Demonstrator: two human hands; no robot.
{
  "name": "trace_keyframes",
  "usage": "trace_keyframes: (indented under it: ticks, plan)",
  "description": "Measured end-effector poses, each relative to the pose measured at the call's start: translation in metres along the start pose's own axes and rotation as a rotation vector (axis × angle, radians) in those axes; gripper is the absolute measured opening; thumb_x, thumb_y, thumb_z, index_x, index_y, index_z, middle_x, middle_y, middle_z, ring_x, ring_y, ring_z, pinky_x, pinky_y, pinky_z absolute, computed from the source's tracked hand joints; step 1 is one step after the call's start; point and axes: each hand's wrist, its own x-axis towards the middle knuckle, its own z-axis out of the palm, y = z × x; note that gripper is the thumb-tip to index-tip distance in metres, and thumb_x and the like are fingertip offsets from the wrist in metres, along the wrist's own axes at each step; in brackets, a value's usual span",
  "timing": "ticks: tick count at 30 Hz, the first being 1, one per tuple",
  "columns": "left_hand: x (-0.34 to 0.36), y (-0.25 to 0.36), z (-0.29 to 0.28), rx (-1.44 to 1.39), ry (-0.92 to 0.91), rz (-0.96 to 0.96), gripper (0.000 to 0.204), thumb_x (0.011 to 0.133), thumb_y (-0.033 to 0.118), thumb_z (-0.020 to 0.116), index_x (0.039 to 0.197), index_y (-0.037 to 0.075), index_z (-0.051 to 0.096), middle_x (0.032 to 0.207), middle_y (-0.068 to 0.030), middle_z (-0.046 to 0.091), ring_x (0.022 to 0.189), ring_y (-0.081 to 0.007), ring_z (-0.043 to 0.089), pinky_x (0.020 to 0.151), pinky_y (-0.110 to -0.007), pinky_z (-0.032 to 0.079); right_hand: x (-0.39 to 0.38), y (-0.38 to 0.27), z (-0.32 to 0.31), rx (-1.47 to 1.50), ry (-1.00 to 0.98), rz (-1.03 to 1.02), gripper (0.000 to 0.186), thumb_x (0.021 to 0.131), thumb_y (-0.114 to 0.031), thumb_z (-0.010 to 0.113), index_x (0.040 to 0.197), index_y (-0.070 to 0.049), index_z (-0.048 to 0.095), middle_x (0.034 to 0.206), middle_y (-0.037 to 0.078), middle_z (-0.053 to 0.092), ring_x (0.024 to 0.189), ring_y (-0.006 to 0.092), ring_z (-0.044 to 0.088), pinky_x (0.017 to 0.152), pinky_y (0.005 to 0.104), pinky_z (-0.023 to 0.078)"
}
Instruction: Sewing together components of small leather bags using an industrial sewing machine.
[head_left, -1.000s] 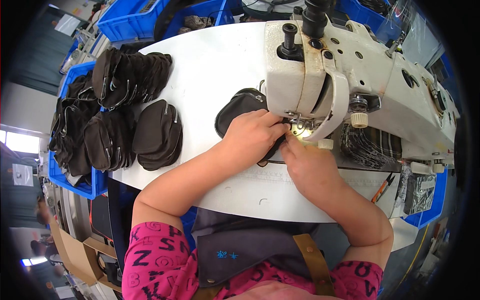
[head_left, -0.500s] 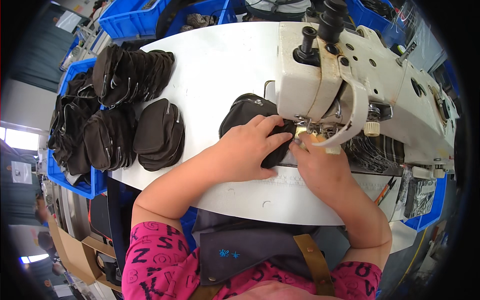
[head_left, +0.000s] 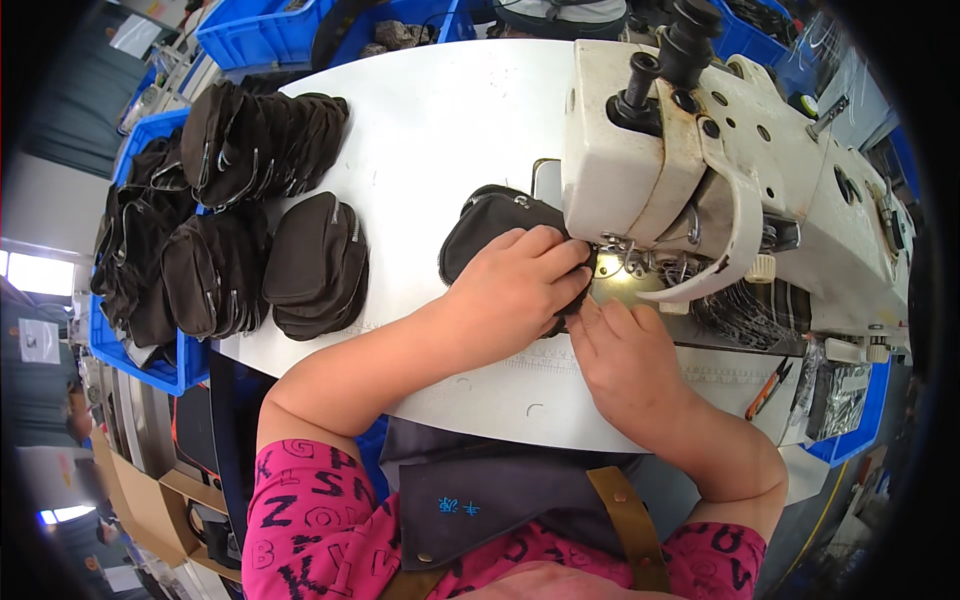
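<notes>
Pouch [head_left: 475,240] in dark brown cloth lies on the white table [head_left: 450,110] in the head view, just left of the sewing machine's [head_left: 630,150] lit needle area, its zipper [head_left: 520,202] along the far side. The left hand [head_left: 520,290] rests palm down over the pouch's right part, fingers close together and bent toward the machine, probably to keep the cloth flat and steady; its thumb is hidden, so I cannot tell whether it pinches or only presses. The right hand [head_left: 625,350] is at the pouch's near right edge, fingertips drawn together, likely to guide that edge close to the needle; whether cloth is caught between them cannot be made out. Well to the left, a short stack [head_left: 310,260] of similar pouches sits on the table, seemingly within easy reach of the left arm, with more pouches heaped beside it and in a blue bin [head_left: 185,365] at the table's edge. Orange-handled snips [head_left: 767,388] lie beyond the right forearm, perhaps put there to be handy yet out of the work's way.
</notes>
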Motion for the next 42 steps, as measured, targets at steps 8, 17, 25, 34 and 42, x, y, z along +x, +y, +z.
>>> trace_keyframes:
  ticks: [8,17,25,34,42]
  plan:
    - [-0.002,0.004,0.008,0.095,0.021,0.038,0.037,0.079,0.015,0.069,0.114,0.003,0.074,0.108,-0.0015,0.064,0.098,-0.0197,0.058,0.083,-0.032,0.049,-0.003,0.005,-0.002,0.040,-0.041,0.013,0.026,0.083,-0.011,0.066,0.104,0.003,0.075,0.104,0.013,0.071,0.092,0.0228,0.058,0.074,0.0357,0.046]
    - [0.000,0.003,0.012,0.108,0.041,0.019,0.035,0.083,0.015,0.067,0.115,0.002,0.073,0.101,-0.0013,0.062,0.092,-0.0196,0.058,0.080,-0.033,0.050,-0.001,0.010,-0.001,0.041,-0.058,0.045,0.033,0.084,-0.010,0.066,0.112,0.005,0.072,0.116,0.018,0.072,0.091,0.0237,0.065,0.072,0.0353,0.051]
    - [0.002,-0.001,0.003,0.056,0.020,0.006,0.045,0.070,0.016,0.080,0.113,0.007,0.074,0.113,-0.0014,0.068,0.106,-0.0219,0.061,0.091,-0.033,0.051,-0.001,0.013,0.001,0.049,-0.085,0.102,0.039,0.081,-0.010,0.066,0.116,0.006,0.071,0.120,0.022,0.071,0.095,0.0276,0.068,0.073,0.0392,0.054]
    - [0.002,-0.002,-0.006,0.013,0.026,0.081,0.040,0.067,0.017,0.081,0.106,0.008,0.077,0.109,0.0009,0.067,0.103,-0.0195,0.060,0.086,-0.033,0.048,-0.003,0.000,-0.013,-0.018,-0.100,-0.038,0.039,0.082,-0.009,0.066,0.116,0.008,0.072,0.114,0.019,0.073,0.092,0.0222,0.057,0.074,0.0337,0.044]
    - [0.002,-0.001,-0.001,0.010,0.021,0.079,0.039,0.070,0.017,0.080,0.107,0.007,0.076,0.107,0.0000,0.066,0.101,-0.0199,0.060,0.087,-0.033,0.050,-0.004,-0.002,-0.007,-0.009,-0.062,-0.025,0.040,0.081,-0.009,0.066,0.116,0.009,0.072,0.114,0.020,0.073,0.091,0.0220,0.056,0.073,0.0340,0.043]
